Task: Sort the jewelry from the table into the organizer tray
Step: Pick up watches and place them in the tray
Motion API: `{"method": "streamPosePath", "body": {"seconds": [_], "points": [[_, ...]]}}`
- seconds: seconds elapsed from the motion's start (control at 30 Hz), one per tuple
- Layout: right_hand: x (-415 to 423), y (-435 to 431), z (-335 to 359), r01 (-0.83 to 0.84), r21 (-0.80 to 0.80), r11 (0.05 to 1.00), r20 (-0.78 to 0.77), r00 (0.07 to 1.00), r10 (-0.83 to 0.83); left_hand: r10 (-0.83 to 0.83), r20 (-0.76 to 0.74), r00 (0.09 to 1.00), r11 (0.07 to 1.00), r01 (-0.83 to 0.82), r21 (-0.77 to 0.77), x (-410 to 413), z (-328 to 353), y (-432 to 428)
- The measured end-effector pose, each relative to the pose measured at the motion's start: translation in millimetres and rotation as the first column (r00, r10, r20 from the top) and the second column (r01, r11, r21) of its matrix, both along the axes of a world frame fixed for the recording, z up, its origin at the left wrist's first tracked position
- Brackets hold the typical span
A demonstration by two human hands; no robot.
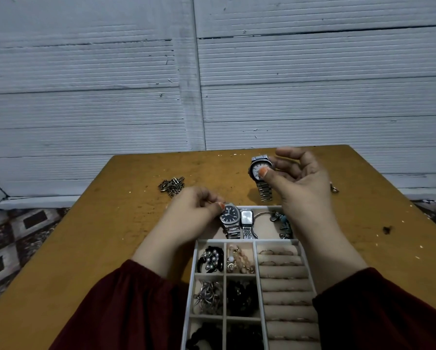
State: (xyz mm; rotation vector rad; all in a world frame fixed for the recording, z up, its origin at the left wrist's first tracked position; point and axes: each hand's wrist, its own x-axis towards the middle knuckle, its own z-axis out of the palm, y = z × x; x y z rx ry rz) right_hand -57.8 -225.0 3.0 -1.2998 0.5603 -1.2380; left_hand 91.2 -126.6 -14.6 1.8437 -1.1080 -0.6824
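Right of centre in the frame, my right grip [297,178] is clamped on the pale-dial watch [258,170], thumb flat on the glass and fingers curled behind, with the steel band hanging loose above the table [136,223]. Just left of centre, my left grip [194,208] is pinched on the edge of the dark-dial watch [230,214], which already sits in the top compartment of the organizer tray [237,240] beside a rectangular watch [247,218].

What worries me: that top compartment is pretty crowded, with two watches plus a charm bracelet [278,218] at its right end. If I bring the third one in carelessly, the dangling band could catch on the tray wall or the charms, or the case could knock against the other dials and scratch them. My hold is also mostly thumb pressure on smooth glass, so it could slip. I reckon I need to shove the dark one over first to make room.

Still out on the table: a heap of chain [172,186] at centre left and a small piece [334,189] by the right edge.

Brands? Can't read any. The dials are too small and blurry for lettering.
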Motion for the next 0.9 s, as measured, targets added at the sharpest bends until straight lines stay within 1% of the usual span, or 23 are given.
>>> {"method": "streamPosePath", "body": {"seconds": [0.1, 0.33, 0.53, 0.7, 0.9], "points": [[-0.2, -1.2, -0.7, -0.001, -0.001, 1.000, -0.012, 1.000, 0.001, -0.031, 0.019, 0.999, 0.999, 0.031, 0.017, -1.5, -0.9, 0.0], [-1.3, 0.0, 0.6, -0.008, 0.023, 1.000, -0.003, 1.000, 0.008, -0.051, 0.097, 0.994, 0.998, 0.048, 0.034, 1.7, -6.4, 0.8], [-1.8, -1.4, -0.1, 0.007, 0.027, 1.000, -0.012, 1.000, -0.007, -0.061, 0.067, 0.996, 0.998, 0.063, -0.030, 1.3, -1.6, 1.7], [-1.0, -1.8, -0.4, 0.013, 0.018, 1.000, -0.010, 1.000, -0.013, -0.046, 0.043, 0.998, 0.999, 0.047, -0.005, 1.3, -4.5, 1.9], [-0.8, -2.2, -0.3, 0.015, 0.009, 1.000, -0.012, 1.000, -0.015, 0.006, 0.116, 0.993, 0.999, -0.010, 0.033, 4.9, -9.4, -0.6]]}}
